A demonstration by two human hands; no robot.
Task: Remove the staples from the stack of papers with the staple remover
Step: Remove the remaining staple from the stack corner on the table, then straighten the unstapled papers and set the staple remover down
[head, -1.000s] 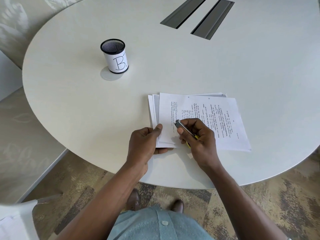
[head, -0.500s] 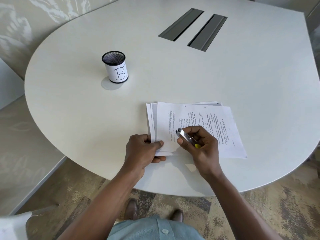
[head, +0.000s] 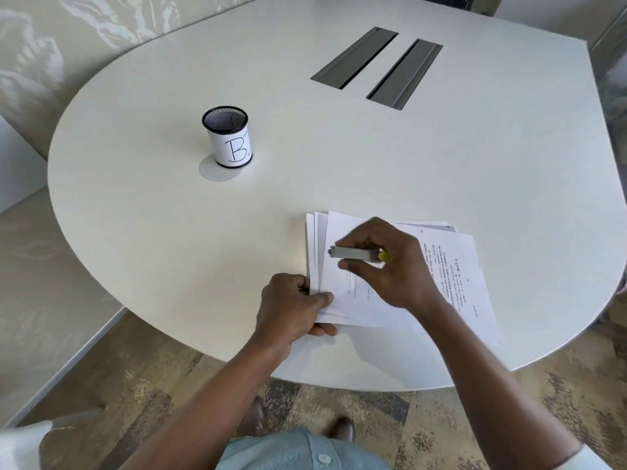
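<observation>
White round table (head: 339,171) fills the view, with a mesh cup (head: 226,137) marked B well beyond the hands. At the near edge lies the stack of papers (head: 475,300), slightly fanned. The left hand (head: 288,307) pinches its near left corner, thumb on top and fingers curled underneath. Just beyond that pinch the right hand (head: 393,269) clamps thumb and fingers round the staple remover (head: 356,254), a slim metal bar with a yellow end, tip pointing left over the top sheet's margin; whether it touches paper I cannot tell.

Paper is light, limp and apt to slide or tear, so I judge it needs pinning close to the staple. The remover is stiff and small, best gripped along its sides as now.

Half a second ago the right hand sat beside the left thumb. It has gone farther up the margin, and the remover has swung from slanting to level; the left pinch has not shifted
</observation>
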